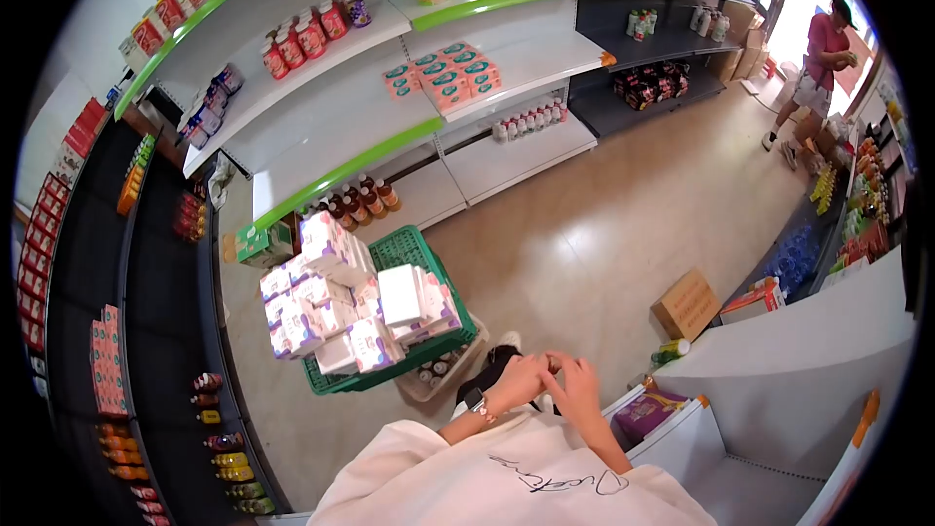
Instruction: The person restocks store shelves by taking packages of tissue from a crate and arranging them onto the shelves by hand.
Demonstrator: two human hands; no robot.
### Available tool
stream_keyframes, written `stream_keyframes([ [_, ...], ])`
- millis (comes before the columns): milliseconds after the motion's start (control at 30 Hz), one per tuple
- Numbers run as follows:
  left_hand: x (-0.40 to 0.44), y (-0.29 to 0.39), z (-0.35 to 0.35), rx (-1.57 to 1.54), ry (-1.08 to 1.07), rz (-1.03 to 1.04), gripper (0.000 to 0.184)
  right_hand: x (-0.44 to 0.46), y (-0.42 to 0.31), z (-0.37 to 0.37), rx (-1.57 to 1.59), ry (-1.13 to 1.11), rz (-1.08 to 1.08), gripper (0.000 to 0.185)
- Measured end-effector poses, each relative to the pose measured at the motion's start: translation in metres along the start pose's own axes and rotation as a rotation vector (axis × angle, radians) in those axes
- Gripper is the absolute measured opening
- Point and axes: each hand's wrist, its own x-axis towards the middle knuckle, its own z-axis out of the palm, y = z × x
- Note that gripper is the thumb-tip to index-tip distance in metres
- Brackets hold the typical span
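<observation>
Basket (pixel 397 249) heaped with white packs (pixel 373 343) stands before shelves (pixel 341 131) as left hand (pixel 524 377) meets right hand (pixel 577 392), fingers (pixel 583 372) curled, any hold unclear.

"How many hands do you count?"

"Two of mine: one left hand (pixel 518 380) and one right hand (pixel 579 392), with one watch (pixel 474 399) on my left wrist."

"And the basket?"

"One green basket (pixel 397 247). The white packs (pixel 375 343) in it overlap too much for me to count: well over ten."

"What's at the right?"

"I count one brown carton (pixel 687 304) alone on the floor, one green-ended bottle (pixel 670 351) near it, and one purple packet (pixel 651 415) nearer me."

"Any people?"

"One other person (pixel 826 51), far right."
</observation>
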Motion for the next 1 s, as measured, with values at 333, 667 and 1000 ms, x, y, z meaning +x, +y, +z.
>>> stream_keyframes([
  [333, 0.153, -0.057, -0.061, 0.031, 0.058, 0.055, 0.030, 0.158, 0.079, -0.010, 0.156, -0.133, 0.066, 0.035],
  [667, 0.318, -0.118, -0.204, 0.076, 0.097, 0.055, 0.017, 0.388, 0.068, -0.050, -0.089, -0.232, -0.033, 0.041],
  [1000, 0.324, -0.204, -0.226, -0.139, 0.159, -0.322, 0.019, 0.481, 0.089, 0.023, 0.258, -0.590, 0.205, 0.048],
])
